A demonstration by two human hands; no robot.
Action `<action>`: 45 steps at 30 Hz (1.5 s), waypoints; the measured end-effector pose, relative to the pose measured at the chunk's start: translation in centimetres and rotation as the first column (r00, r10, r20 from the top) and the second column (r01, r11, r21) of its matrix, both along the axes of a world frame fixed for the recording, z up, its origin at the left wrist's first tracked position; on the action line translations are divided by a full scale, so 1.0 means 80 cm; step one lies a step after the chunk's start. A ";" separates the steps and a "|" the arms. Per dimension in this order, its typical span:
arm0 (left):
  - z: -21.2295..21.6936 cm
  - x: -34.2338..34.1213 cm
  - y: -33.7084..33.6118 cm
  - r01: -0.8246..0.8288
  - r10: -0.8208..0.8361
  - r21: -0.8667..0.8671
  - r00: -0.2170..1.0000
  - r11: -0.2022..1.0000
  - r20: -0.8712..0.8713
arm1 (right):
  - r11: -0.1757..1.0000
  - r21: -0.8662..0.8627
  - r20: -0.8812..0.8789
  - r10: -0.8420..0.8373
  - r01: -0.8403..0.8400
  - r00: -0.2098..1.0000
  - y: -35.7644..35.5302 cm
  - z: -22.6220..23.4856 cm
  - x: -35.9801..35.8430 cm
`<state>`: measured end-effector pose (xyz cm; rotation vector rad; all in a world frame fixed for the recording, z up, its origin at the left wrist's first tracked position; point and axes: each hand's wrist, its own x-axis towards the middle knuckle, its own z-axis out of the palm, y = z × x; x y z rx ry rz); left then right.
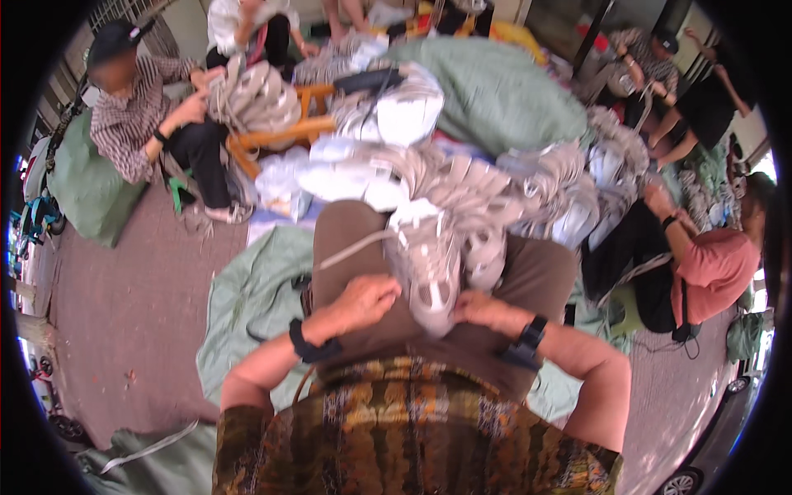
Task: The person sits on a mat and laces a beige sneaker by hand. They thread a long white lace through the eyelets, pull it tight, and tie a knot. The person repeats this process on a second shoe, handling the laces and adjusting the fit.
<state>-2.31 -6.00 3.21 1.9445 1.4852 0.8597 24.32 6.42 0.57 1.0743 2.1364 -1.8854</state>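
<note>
A beige and white sneaker upper (431, 266) lies in my lap between my thighs, its rounded toe pointing towards me. A loose pale shoelace (356, 249) stretches from its left side across my left knee. To the left of the toe, my left hand (363, 300) is closed with its fingers curled together; what they grip, if anything, is hidden. Close against the right side of the toe, my right hand (483, 310) is also closed, fingertips pressed together, and anything in them is too small to make out. A second beige shoe piece (485, 256) rests just beyond that hand.
Several stacks of beige shoe uppers (450, 177) are heaped beyond my knees. Behind them lies a large green sack (503, 95). A wooden stool (280, 136) stands at far left. Co-workers sit around the heap, including one in a pink shirt (718, 276) at right. Green cloth (247, 305) lies beneath me.
</note>
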 end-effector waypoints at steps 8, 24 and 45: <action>0.011 0.020 -0.002 0.040 -0.046 -0.073 0.995 0.997 -0.090 | 0.795 -0.460 0.059 -0.416 0.395 0.907 -0.008 0.015 0.007; 0.050 0.050 0.028 -0.206 0.253 0.165 0.901 0.965 -0.352 | 0.632 -0.714 -0.297 -0.662 0.300 0.688 0.018 0.078 -0.056; 0.045 0.036 0.035 -0.016 0.005 -0.023 0.907 1.000 -0.420 | 0.714 -0.652 -0.209 -0.492 0.255 0.845 0.005 0.034 -0.021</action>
